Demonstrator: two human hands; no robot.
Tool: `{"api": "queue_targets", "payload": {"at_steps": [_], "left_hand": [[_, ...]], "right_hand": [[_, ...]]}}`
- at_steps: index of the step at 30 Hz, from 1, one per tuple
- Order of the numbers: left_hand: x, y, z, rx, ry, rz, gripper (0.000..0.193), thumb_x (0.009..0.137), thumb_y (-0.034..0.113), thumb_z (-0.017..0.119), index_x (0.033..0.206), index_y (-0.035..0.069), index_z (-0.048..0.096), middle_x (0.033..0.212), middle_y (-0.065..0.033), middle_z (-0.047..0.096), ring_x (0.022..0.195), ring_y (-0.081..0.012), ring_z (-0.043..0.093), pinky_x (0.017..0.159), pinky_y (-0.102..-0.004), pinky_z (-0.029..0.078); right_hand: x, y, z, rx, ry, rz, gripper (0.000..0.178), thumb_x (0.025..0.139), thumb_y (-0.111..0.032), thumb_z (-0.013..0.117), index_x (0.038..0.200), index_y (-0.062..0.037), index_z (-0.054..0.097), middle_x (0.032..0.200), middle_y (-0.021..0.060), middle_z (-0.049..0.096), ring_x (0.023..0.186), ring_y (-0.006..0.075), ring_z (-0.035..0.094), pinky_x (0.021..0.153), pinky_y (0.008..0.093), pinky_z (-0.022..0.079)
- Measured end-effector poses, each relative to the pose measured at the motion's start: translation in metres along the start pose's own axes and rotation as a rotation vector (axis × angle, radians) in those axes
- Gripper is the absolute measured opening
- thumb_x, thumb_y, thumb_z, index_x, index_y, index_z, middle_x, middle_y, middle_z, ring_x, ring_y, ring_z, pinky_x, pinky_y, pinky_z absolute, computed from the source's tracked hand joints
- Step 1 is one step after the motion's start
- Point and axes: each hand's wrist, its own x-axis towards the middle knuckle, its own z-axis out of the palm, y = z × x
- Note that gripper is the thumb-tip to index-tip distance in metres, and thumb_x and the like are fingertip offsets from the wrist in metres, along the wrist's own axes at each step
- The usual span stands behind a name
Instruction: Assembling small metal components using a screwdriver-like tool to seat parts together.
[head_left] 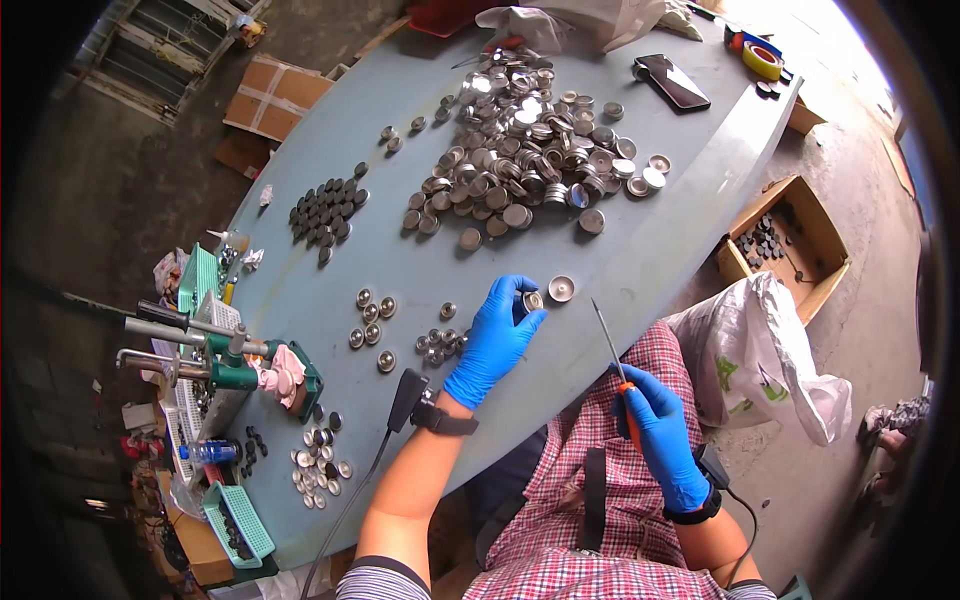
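Nearest you, your right hand (655, 430) is over your lap, just off the near edge of the table (590, 255), its fingers wrapped around the orange handle of the screwdriver (626, 392). The shaft points up and away over that edge, its tip apart from any cap; the tip's exact shape is too small to tell.

A little farther in, your left hand (498, 335) pinches a cap (533, 301) between thumb and fingers, above the table near the same edge. The step in hand looks to be preparing or working that one cap with the tool. The next move seems to call for a firm, steady pinch and the tip brought to the cap, clear of your gloved fingertips.

The cap is a small silvery round, its hollow side partly showing, with a ring-like feature inside; your fingers hide some of its rim. Just beside it, a loose cap (562, 289) lies face up, shallow and shiny, with a small mark at its centre.

Beyond, toward the far edge, a heap (520, 150) of similar metal rounds spreads over the table, some dull, some bright.
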Motion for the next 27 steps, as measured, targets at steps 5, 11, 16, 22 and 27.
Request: {"api": "queue_targets", "payload": {"at_steps": [5, 11, 16, 22, 27], "left_hand": [[-0.04, -0.008, -0.002, -0.378, -0.017, 0.018, 0.036, 0.089, 0.002, 0.06, 0.124, 0.001, 0.05, 0.112, -0.0062, 0.06, 0.103, -0.0118, 0.058, 0.09, -0.0266, 0.047], [-0.078, 0.013, -0.018, -0.589, 0.036, -0.12, 0.043, 0.085, -0.005, 0.063, 0.127, 0.0, 0.051, 0.113, -0.0049, 0.058, 0.106, -0.0121, 0.055, 0.095, -0.0259, 0.045], [-0.097, 0.023, -0.032, -0.302, 0.093, -0.025, 0.041, 0.084, -0.001, 0.067, 0.124, 0.001, 0.055, 0.11, -0.0051, 0.06, 0.103, -0.0121, 0.056, 0.092, -0.0255, 0.045], [-0.111, 0.028, -0.049, -0.039, 0.098, 0.091, 0.039, 0.083, 0.003, 0.069, 0.121, 0.001, 0.057, 0.108, -0.0042, 0.061, 0.1, -0.0111, 0.056, 0.088, -0.0258, 0.045], [-0.106, -0.007, -0.053, -0.226, 0.324, 0.027, 0.032, 0.086, 0.004, 0.066, 0.116, 0.002, 0.056, 0.103, -0.0054, 0.063, 0.093, -0.0096, 0.059, 0.084, -0.0258, 0.048]], "right_hand": [[-0.005, -0.003, 0.01, -0.073, -0.008, -0.008, 0.031, 0.096, -0.011, 0.053, 0.126, -0.0029, 0.056, 0.08, 0.0016, 0.061, 0.064, 0.005, 0.051, 0.057, 0.0197, 0.043], [-0.011, -0.007, 0.021, -0.674, -0.149, -0.48, 0.041, 0.083, 0.0, 0.065, 0.123, -0.009, 0.06, 0.077, 0.0104, 0.057, 0.062, 0.018, 0.055, 0.06, 0.0279, 0.047], [-0.022, -0.019, 0.03, -0.898, -0.184, -0.529, 0.043, 0.08, 0.0, 0.066, 0.121, -0.0109, 0.061, 0.074, 0.0105, 0.056, 0.059, 0.0248, 0.055, 0.057, 0.0313, 0.046], [-0.027, -0.023, 0.034, -0.9, -0.252, -0.484, 0.042, 0.079, -0.001, 0.066, 0.12, -0.0115, 0.062, 0.076, 0.011, 0.059, 0.061, 0.0267, 0.058, 0.057, 0.0315, 0.048], [-0.028, -0.018, 0.036, -0.82, -0.271, -0.459, 0.041, 0.08, 0.0, 0.065, 0.12, -0.0102, 0.062, 0.08, 0.0108, 0.061, 0.064, 0.0242, 0.06, 0.06, 0.0293, 0.049]]}}
